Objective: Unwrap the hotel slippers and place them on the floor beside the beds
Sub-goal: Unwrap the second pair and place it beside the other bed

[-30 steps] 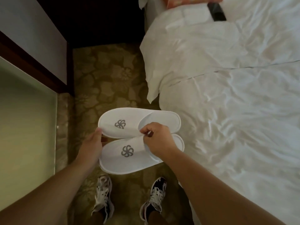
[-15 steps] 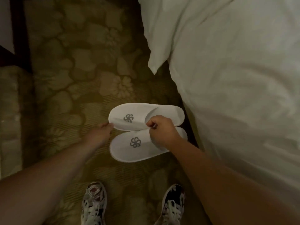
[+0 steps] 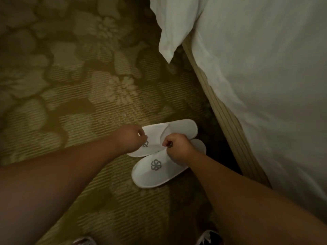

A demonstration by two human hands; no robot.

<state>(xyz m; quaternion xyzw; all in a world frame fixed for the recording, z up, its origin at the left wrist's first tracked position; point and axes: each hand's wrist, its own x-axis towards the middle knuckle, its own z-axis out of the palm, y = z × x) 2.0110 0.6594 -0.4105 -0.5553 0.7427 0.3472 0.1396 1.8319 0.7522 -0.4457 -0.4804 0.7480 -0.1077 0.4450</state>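
Observation:
Two white hotel slippers with a grey flower logo lie side by side low over the patterned carpet (image 3: 85, 106), next to the bed. The far slipper (image 3: 178, 128) has its toe end under my left hand (image 3: 131, 140), whose curled fingers grip it. The near slipper (image 3: 155, 170) shows its logo; my right hand (image 3: 177, 147) pinches the slippers at their openings, where the two meet. I cannot tell whether the soles touch the carpet. No wrapper is in sight.
The bed with white sheets (image 3: 265, 85) fills the right side, its ribbed beige base (image 3: 228, 124) running diagonally beside the slippers. A sheet corner (image 3: 168, 50) hangs down. My sneaker tips (image 3: 208, 237) show at the bottom edge.
I have bent down and both hands have lowered the slippers toward the carpet by the bed. My left hand has shifted from the toe edge onto the top of the far slipper.

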